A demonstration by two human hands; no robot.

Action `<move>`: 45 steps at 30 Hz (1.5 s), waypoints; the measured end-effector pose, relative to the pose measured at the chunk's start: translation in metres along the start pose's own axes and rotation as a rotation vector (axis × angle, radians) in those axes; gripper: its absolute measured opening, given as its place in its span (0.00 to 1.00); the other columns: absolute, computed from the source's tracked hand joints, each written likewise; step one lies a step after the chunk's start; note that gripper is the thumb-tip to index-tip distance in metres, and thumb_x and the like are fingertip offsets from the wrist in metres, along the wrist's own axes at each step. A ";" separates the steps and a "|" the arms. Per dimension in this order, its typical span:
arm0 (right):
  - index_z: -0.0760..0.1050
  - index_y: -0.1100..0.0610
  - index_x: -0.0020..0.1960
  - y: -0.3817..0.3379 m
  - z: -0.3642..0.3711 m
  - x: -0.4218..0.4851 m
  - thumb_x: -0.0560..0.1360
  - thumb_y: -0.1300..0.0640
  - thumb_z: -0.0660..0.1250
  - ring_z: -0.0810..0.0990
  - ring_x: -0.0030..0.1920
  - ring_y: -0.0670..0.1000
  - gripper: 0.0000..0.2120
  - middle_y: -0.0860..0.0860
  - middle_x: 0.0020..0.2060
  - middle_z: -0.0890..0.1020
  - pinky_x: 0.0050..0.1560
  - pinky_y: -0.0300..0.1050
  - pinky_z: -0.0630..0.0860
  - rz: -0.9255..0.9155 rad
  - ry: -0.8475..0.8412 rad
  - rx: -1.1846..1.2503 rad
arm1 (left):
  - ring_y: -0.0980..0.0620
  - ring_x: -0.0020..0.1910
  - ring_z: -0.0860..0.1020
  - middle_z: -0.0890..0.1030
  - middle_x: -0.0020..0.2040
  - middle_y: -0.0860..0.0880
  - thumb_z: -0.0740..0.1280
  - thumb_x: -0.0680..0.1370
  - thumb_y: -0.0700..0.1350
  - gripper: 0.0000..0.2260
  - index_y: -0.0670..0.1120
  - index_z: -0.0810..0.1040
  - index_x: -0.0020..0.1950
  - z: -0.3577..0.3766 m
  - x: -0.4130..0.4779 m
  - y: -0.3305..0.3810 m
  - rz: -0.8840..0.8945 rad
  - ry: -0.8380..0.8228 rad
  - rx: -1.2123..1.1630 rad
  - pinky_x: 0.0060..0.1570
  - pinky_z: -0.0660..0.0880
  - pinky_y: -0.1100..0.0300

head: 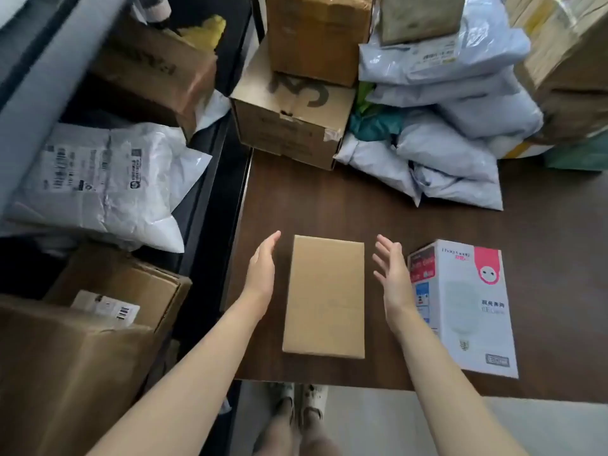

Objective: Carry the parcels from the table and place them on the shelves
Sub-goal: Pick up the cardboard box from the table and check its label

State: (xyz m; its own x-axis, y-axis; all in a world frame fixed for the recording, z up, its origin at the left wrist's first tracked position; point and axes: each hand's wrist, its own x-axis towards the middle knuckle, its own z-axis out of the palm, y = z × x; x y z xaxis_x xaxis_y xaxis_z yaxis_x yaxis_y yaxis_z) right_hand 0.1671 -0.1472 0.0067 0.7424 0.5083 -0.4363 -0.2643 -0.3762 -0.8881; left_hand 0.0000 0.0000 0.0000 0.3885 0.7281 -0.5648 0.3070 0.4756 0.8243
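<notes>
A plain brown cardboard parcel (324,296) lies flat near the front edge of the dark wooden table (329,205). My left hand (261,273) is open just left of the parcel, palm facing it, a small gap between them. My right hand (391,274) is open just right of it, fingers spread, also apart from the box. A white printed box (467,307) lies to the right of my right hand. The dark shelf unit (210,179) stands at the left, holding parcels.
At the table's back stand a marked cardboard box (289,126) with a second box (317,34) on it, and a pile of pale blue mailer bags (444,133). The shelves hold a white bag (105,182) and cardboard boxes (115,291). My feet show below the table edge.
</notes>
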 end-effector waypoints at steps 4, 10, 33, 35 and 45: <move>0.74 0.49 0.68 0.041 0.002 -0.021 0.86 0.43 0.47 0.75 0.69 0.53 0.21 0.51 0.66 0.79 0.70 0.53 0.69 0.150 -0.067 -0.122 | 0.53 0.72 0.68 0.72 0.74 0.54 0.52 0.80 0.59 0.20 0.61 0.75 0.67 0.002 -0.009 -0.041 -0.119 -0.070 0.066 0.73 0.61 0.50; 0.74 0.50 0.68 0.040 0.019 -0.035 0.85 0.40 0.47 0.80 0.61 0.51 0.24 0.51 0.59 0.82 0.52 0.42 0.73 0.215 -0.068 -0.048 | 0.49 0.62 0.78 0.79 0.66 0.51 0.54 0.83 0.56 0.16 0.62 0.73 0.68 0.016 -0.014 -0.037 -0.112 -0.042 -0.058 0.63 0.74 0.43; 0.74 0.53 0.68 -0.300 -0.026 -0.105 0.71 0.38 0.67 0.85 0.53 0.48 0.30 0.50 0.55 0.84 0.51 0.47 0.81 -0.572 -0.117 0.324 | 0.53 0.39 0.84 0.86 0.39 0.50 0.50 0.82 0.61 0.25 0.49 0.83 0.50 0.031 -0.144 0.301 0.582 -0.378 -0.218 0.34 0.79 0.60; 0.74 0.51 0.68 -0.332 -0.034 -0.122 0.68 0.35 0.67 0.85 0.51 0.47 0.34 0.50 0.55 0.84 0.47 0.42 0.82 -0.651 -0.102 0.343 | 0.51 0.41 0.84 0.86 0.42 0.49 0.50 0.81 0.62 0.26 0.49 0.84 0.51 0.030 -0.171 0.336 0.642 -0.418 -0.203 0.37 0.79 0.58; 0.81 0.46 0.62 -0.432 -0.086 -0.197 0.68 0.32 0.69 0.87 0.53 0.57 0.28 0.54 0.56 0.87 0.51 0.57 0.84 -0.834 -0.120 0.499 | 0.41 0.56 0.82 0.84 0.58 0.42 0.55 0.79 0.63 0.24 0.51 0.79 0.65 0.039 -0.261 0.427 0.844 -0.510 -0.194 0.54 0.79 0.47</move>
State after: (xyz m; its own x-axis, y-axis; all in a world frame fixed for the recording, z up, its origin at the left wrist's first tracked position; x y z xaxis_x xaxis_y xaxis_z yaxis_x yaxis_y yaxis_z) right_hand 0.1876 -0.1515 0.4885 0.7492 0.5483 0.3716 0.0660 0.4964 -0.8656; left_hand 0.0631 -0.0064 0.4979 0.7535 0.5873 0.2955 -0.3700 0.0074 0.9290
